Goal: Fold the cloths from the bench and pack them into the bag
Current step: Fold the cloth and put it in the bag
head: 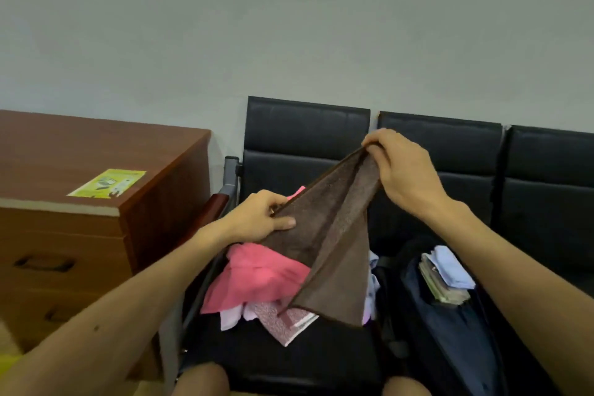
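Head view: both hands, left hand (263, 217) and right hand (400, 167), pinch a brown cloth (331, 244) mid-fold; several folded cloths (446, 273) sit in the bag (456, 337), loose cloths (257, 276) remain on the bench (289, 360).

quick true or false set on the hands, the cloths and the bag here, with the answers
1. Both the left hand and the right hand hold the brown cloth. True.
2. The pink cloth is packed in the bag. False: it lies loose on the bench seat, left of the bag.
3. Folded cloths sit in the open bag. True.
4. The brown cloth lies flat on the seat. False: it hangs in the air from the hands.
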